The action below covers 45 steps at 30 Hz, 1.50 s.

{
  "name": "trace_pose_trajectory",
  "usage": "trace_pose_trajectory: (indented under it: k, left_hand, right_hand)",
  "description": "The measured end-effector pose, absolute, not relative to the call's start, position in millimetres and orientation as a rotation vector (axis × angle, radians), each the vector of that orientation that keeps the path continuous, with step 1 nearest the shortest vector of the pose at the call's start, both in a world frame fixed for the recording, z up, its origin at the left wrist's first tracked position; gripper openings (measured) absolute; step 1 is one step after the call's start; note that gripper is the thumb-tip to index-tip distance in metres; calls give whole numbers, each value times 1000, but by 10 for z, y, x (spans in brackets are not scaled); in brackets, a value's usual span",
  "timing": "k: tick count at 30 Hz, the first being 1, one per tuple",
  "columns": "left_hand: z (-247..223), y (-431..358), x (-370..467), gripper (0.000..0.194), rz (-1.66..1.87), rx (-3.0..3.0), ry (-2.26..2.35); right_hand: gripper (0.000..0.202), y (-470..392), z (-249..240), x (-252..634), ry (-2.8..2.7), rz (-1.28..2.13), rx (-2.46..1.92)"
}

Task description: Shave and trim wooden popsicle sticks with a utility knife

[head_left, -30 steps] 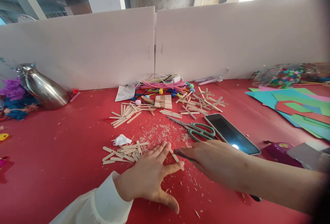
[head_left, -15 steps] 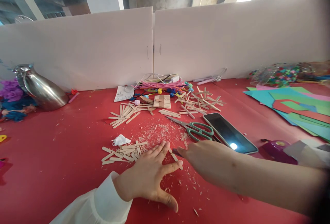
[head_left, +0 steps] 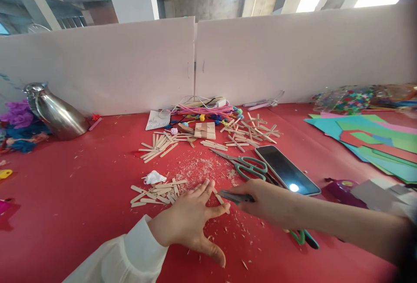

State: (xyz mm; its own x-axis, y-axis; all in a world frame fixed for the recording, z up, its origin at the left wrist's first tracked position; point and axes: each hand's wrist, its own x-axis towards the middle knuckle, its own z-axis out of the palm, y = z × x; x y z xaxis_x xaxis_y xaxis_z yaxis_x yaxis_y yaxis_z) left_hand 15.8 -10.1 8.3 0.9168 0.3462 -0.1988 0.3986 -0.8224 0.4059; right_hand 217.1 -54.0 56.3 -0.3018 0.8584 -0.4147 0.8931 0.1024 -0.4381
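My left hand lies on the red table with its fingers spread. Its fingertips press on a wooden craft stick, which sticks out partly beside the hand. Just right of that stick, my right hand is closed around what looks like a grey utility knife, its tip near the stick. Fine wood shavings are scattered in front of the hands. Loose craft sticks lie left of my left hand, by a crumpled white tissue. Green-handled scissors rest beyond my right hand.
A phone lies past my right forearm. Another green-handled tool is partly under that forearm. Farther back are bundled sticks, pipe cleaners and coloured paper. A metal jug stands left; white panels close the back.
My right hand has drawn back slightly to the right, so more of the knife shows and the green-handled tool under the forearm has come into view. My left hand stays put.
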Motion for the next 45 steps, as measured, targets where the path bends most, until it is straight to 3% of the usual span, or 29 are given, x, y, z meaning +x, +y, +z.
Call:
trace_pose_trajectory:
  k: [4,6,12,14,33,42,45]
  left_hand:
    - [71,-105,173,100,-178,2632,556]
    - [65,-110,172,99,-178,2637,561]
    - [73,-124,161,98,-175,2651,561]
    - [78,-123,160,97,-159,2655,568]
    - [73,-118,161,95,-142,2697,559]
    - [85,-123,149,96,-113,2689,543]
    - [89,-119,146,97,-115,2668,531]
  right_hand:
    - [34,-566,410,2312,1872,-1659,2024]
    - [35,-583,388,2319,1856,-1718,2062]
    - [40,-643,537,2218,2404,-781,1916]
    - [40,-655,589,2192,2402,-652,1867]
    - [42,-624,548,2153,2534,-274,1663]
    - [63,-564,672,1950,2322,-199,1315]
    - [59,-545,723,1882,2295,-204,1277]
